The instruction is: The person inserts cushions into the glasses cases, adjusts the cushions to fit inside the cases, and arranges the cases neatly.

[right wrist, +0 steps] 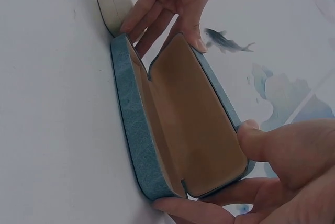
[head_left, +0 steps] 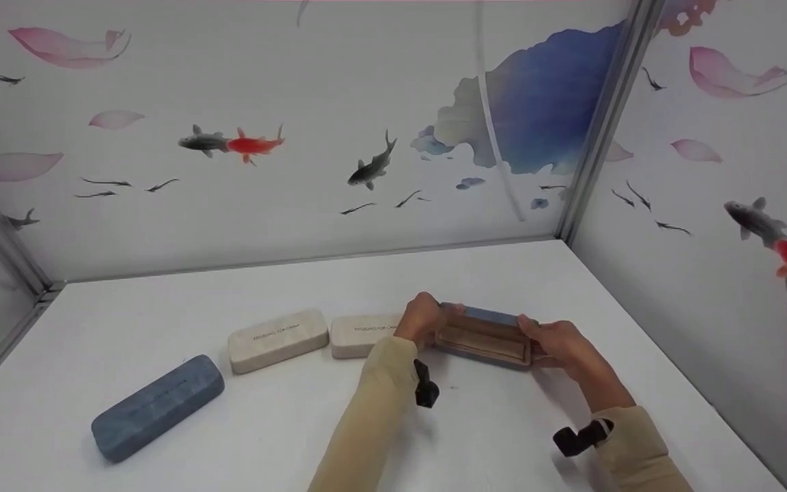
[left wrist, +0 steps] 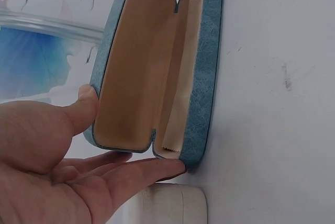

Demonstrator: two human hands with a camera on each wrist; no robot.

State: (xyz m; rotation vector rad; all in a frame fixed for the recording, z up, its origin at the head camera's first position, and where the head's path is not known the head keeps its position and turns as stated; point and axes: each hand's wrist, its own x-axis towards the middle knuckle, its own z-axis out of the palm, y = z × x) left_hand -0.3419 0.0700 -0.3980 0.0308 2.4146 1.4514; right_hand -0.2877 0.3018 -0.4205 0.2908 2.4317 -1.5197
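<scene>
A blue glasses case (head_left: pixel 486 316) with a tan lining stands with its lid raised, at the right of the table. Its left end is held by my left hand (head_left: pixel 423 317), the thumb on the lid's edge and fingers by the base. On the opposite end, my right hand (head_left: pixel 561 342) grips in the same way, thumb (right wrist: pixel 251 136) on the lid's rim. A folded beige cloth (left wrist: pixel 180 82) with a zigzag edge lies inside the base. Just left of my left hand sits a cream glasses case (head_left: pixel 359 333), closed and partly hidden by that hand.
Farther left stands another closed cream case (head_left: pixel 277 340). A closed blue case (head_left: pixel 158 408) lies at an angle on the left of the white table (head_left: pixel 264 437). Printed panels (head_left: pixel 284 219) with metal corner posts (head_left: pixel 602 130) enclose the back and sides.
</scene>
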